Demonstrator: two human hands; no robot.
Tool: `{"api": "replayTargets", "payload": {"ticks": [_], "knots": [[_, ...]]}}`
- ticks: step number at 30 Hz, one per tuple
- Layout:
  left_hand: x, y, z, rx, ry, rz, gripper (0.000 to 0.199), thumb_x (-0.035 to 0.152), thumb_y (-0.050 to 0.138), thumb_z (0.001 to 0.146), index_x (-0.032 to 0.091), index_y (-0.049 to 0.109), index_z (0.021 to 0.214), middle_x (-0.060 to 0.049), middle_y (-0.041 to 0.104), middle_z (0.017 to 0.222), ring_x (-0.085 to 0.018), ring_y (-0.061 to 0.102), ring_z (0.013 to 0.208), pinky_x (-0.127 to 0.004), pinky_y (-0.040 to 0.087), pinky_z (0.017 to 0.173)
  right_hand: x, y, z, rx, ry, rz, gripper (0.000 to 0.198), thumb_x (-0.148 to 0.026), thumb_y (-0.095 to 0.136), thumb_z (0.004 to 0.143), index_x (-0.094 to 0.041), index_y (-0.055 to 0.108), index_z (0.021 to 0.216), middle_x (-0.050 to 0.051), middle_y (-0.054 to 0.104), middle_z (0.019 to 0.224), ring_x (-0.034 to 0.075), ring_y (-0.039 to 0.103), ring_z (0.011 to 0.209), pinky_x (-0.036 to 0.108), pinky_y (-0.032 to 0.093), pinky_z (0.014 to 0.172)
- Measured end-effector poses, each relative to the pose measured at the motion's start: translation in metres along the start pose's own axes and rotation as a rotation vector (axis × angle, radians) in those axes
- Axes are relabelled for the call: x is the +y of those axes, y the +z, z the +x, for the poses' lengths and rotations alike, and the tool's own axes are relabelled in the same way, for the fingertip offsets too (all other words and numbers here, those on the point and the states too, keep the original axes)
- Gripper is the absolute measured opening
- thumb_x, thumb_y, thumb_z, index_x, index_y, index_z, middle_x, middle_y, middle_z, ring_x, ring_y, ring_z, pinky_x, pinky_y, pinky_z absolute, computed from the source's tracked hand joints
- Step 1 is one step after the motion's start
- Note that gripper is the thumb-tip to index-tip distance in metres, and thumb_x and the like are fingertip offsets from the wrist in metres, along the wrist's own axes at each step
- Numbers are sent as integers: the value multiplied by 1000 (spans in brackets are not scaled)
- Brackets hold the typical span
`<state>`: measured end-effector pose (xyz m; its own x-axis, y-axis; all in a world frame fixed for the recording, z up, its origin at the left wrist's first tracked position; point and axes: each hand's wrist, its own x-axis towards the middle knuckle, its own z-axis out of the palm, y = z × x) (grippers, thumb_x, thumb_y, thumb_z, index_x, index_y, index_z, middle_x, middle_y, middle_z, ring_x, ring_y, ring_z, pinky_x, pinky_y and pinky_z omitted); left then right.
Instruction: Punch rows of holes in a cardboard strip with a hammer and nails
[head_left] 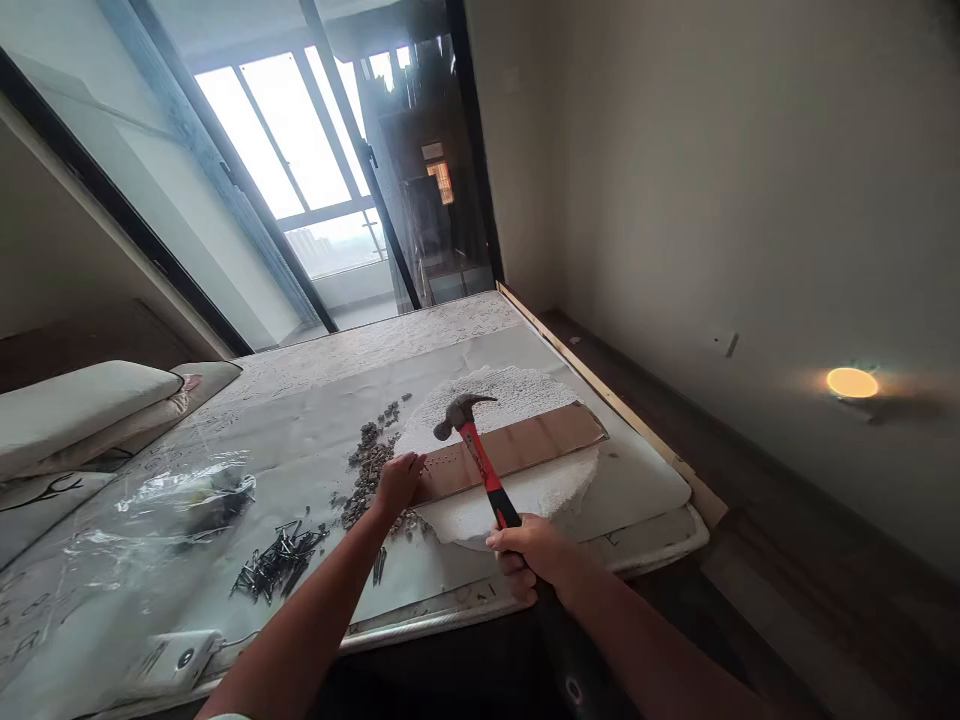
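Note:
My right hand (536, 555) is wrapped around the black and red handle of a claw hammer (480, 455). The hammer's metal head is over a flat brown board (547, 440), its claw pointing right. My left hand (400, 482) rests at the board's left end with fingers pinched together; whatever is between them is too small to make out. Small dots, maybe nail heads, show in the board beside those fingers. Beneath the board lies a rough white foam-like slab (495, 390). A pile of dark nails (277, 562) is left of my left forearm, and a few nails (379, 566) lie right of it.
Grey-brown gravel (369, 460) is heaped left of the slab on a pale sheet (300, 410) covering a mattress. Clear plastic bags (202, 495), a white device with a cable (176, 660) and pillows (90, 400) are at left. A wall rises at right.

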<state>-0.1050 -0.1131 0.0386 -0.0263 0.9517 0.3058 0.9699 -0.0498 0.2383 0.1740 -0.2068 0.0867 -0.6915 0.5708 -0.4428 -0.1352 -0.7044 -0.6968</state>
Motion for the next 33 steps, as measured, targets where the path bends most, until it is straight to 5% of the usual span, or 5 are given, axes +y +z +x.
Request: {"api": "replayTargets", "payload": {"ticks": [25, 33], "knots": [[-6, 9, -2, 36, 78, 14, 38, 24, 44, 87, 20, 28, 53, 2, 38, 51, -12, 40, 52, -25, 29, 57, 4, -2, 6, 20, 24, -72, 17, -19, 51, 69, -22, 35, 64, -12, 28, 40, 4, 24, 31, 19, 22, 32], [-6, 18, -9, 23, 17, 76, 36, 27, 43, 90, 18, 41, 55, -2, 49, 56, -13, 49, 55, -25, 31, 57, 5, -1, 2, 38, 27, -125, 22, -22, 56, 69, -22, 35, 65, -12, 31, 42, 4, 27, 31, 19, 21, 32]]}}
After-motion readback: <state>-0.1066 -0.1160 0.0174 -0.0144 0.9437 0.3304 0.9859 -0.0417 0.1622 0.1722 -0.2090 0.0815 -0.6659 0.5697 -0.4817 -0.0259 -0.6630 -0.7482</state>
